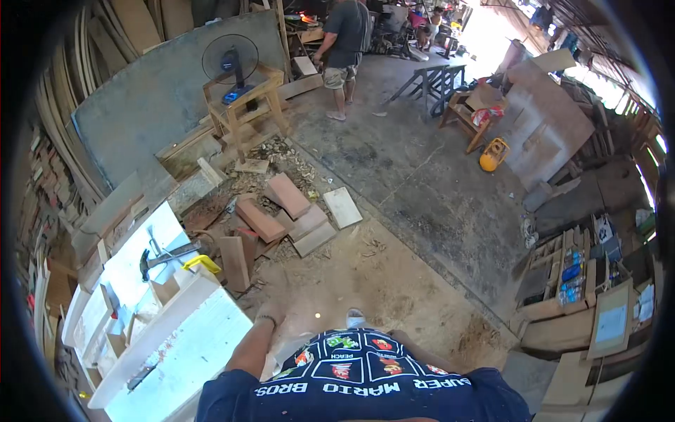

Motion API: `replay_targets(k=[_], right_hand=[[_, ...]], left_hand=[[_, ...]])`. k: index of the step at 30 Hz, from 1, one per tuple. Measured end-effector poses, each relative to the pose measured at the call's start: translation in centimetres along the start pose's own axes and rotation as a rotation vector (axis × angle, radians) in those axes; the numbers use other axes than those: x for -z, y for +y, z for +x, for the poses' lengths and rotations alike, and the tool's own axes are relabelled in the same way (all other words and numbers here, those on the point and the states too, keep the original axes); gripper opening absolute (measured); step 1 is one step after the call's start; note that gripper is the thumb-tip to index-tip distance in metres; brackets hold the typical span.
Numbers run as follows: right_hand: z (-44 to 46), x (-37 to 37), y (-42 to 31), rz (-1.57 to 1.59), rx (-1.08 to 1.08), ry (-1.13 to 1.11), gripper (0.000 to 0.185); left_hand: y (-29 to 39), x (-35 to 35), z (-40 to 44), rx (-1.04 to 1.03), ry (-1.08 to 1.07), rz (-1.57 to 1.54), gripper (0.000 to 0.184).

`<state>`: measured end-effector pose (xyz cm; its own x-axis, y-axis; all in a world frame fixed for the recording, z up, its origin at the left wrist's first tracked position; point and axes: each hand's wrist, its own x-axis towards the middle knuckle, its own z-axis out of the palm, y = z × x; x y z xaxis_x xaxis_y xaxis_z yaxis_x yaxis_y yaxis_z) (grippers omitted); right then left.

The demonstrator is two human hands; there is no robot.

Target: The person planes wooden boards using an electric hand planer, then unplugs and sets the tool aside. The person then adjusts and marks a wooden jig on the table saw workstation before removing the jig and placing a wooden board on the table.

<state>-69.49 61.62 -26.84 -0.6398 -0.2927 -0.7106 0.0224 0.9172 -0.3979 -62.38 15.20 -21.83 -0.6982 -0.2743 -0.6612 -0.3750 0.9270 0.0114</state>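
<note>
My left hand (272, 309), with a dark band at its wrist, hangs low beside a white wooden piece of furniture (190, 344). Its fingers blend into the brown floor, and I can make out nothing in it. Of my right arm (416, 346) only a part shows beside my dark printed shirt; the fingers are hidden. On the white piece lie a claw hammer (145, 264) and a yellow object like a tool handle (202, 264). A small dark tool (142, 378) rests on its nearer panel.
Reddish wood blocks (261, 221) and shavings lie ahead. A fan (230, 63) stands on a wooden stand (267, 91). Another person (344, 42) stands farther off. An orange tank (494, 155) is at right, with a divided wooden box (541, 288) of bottles nearer.
</note>
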Motion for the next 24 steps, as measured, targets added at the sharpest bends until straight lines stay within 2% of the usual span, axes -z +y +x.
replay_targets(k=[2,4,6,7,9,10,11,15,18,20,24], right_hand=[[1.9,2.3,0.5,-0.008,0.019,-0.027,0.043],[3.2,4.6,1.5,-0.042,0.041,-0.086,0.042],[5.1,6.8,2.5,-0.077,0.082,-0.120,0.043],[6.0,8.1,3.1,-0.095,0.089,-0.141,0.043],[7.3,10.4,4.1,-0.119,0.068,-0.189,0.043],[8.4,11.6,4.1,-0.129,0.051,-0.209,0.043],[9.3,12.8,4.4,-0.139,0.029,-0.219,0.043],[12.9,15.7,2.5,-0.194,-0.004,-0.235,0.044],[16.1,15.8,-1.3,-0.258,0.037,-0.252,0.044],[18.6,14.7,-4.9,-0.322,0.113,-0.287,0.045],[23.7,11.0,-15.8,-0.492,0.346,-0.392,0.045]], left_hand=[[-0.3,-6.1,1.5,-0.006,-0.047,-0.026,0.040],[1.0,-10.7,-0.1,0.061,0.056,-0.374,0.035],[1.6,-14.2,-0.9,0.010,-0.041,-0.217,0.029],[2.0,-15.7,-0.9,0.136,-0.061,-0.351,0.026],[3.7,-23.8,1.0,0.525,-0.154,-1.176,0.038],[3.6,-21.6,-2.6,0.107,-0.031,-0.605,0.055],[5.0,-20.3,-4.1,0.151,-0.019,-0.699,0.057],[10.8,-20.9,-7.9,0.615,-0.009,-1.824,0.061],[12.4,-20.1,-9.2,0.791,0.109,-2.434,0.065],[11.7,-19.4,-9.7,0.838,0.222,-2.673,0.067],[11.1,-18.2,-11.2,0.897,0.431,-2.931,0.073]])
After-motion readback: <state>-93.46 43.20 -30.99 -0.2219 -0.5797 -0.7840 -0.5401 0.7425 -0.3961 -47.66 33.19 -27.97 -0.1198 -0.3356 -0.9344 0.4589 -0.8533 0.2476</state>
